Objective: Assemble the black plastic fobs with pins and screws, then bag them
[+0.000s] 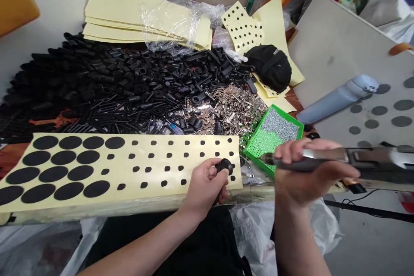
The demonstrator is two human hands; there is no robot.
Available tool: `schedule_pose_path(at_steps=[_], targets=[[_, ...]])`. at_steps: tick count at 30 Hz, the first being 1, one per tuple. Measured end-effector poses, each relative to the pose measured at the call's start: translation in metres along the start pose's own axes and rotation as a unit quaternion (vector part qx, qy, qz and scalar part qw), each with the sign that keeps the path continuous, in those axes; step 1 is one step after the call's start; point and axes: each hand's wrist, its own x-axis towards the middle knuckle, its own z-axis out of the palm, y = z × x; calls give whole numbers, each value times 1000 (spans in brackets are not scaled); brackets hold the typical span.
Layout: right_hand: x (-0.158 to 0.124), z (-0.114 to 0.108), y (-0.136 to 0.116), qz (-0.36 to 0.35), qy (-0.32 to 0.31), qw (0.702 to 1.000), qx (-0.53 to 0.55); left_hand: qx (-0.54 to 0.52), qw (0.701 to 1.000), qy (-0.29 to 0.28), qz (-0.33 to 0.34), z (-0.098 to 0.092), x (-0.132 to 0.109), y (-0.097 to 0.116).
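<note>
My left hand (207, 185) is closed on a small round black plastic part (224, 166), held over the right end of a yellow adhesive sheet (110, 136). Black discs and small black pads stick to that sheet. In my right hand (302, 168) is a power screwdriver (333, 159), lying level, its tip pointing left. The tip is apart from the plastic part and passes over the near edge of a green tray (258, 142) of small screws (280, 124). My fingers hide some of the black part.
A heap of black plastic parts (129, 73) covers the back of the table, beside small metal pieces (239, 105). Behind are stacked yellow sheets (129, 13) and a black cap (270, 67). A grey-blue cylinder (336, 99) leans at right. A yellow bin (16, 0) is upper left.
</note>
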Motion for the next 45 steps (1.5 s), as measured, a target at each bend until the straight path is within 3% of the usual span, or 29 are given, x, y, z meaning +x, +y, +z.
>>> schedule_pose_path(at_steps=[3, 9, 24, 45], targets=[[19, -20, 4, -66, 64, 994, -56, -5, 1000, 0, -6, -1, 1, 2], [23, -41, 33, -10, 90, 993, -77, -8, 1000, -7, 0, -3, 2, 2], [23, -39, 42, -3, 87, 994, -65, 1, 1000, -8, -26, -3, 1, 7], [23, -39, 42, -3, 27, 998, -64, 19, 1000, -3, -11, -3, 2, -1]])
